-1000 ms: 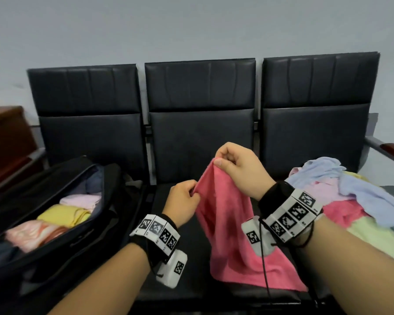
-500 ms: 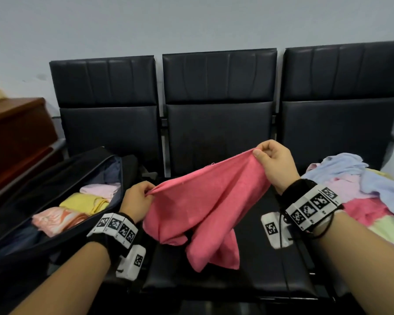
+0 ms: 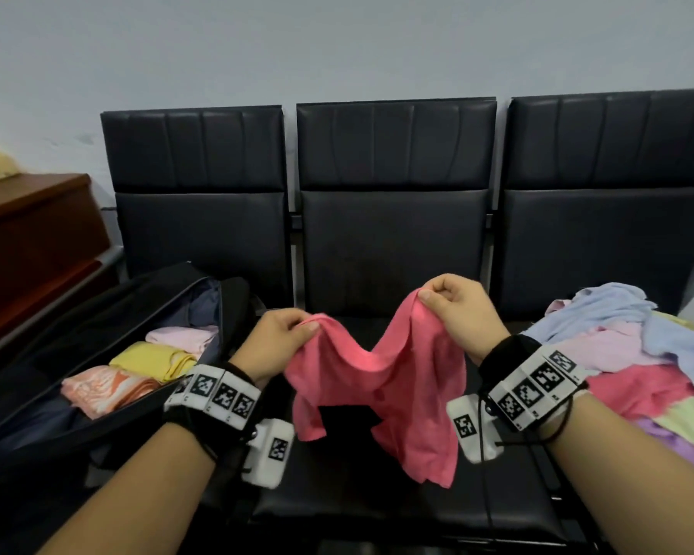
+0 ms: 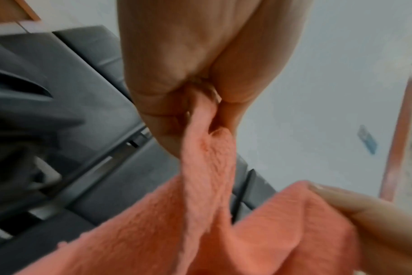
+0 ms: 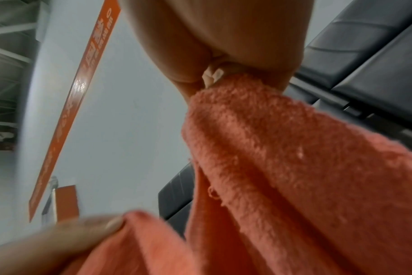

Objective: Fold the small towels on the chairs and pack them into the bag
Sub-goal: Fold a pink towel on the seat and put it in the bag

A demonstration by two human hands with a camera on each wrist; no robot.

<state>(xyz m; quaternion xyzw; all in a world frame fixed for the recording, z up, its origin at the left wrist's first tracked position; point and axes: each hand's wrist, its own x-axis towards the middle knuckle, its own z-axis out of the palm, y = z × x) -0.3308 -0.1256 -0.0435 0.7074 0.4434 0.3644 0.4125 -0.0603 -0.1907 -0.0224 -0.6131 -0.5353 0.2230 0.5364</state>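
Two hands hold a coral-pink terry towel (image 3: 381,378) above the middle black padded chair seat (image 3: 377,510).

The left hand (image 3: 279,340) and right hand (image 3: 455,310) each pinch a top corner; the soft, nubby cloth sags between them. Drawing the corners apart until the edge is taut should give a square fold before it joins the folded towels in the open black bag (image 3: 109,314).

A row of black chairs (image 3: 393,242) carries an open bag (image 3: 97,314) left, loose towels (image 3: 626,354) right

Pale grey wall (image 3: 337,46) behind, brown wooden cabinet (image 3: 29,234) at left.
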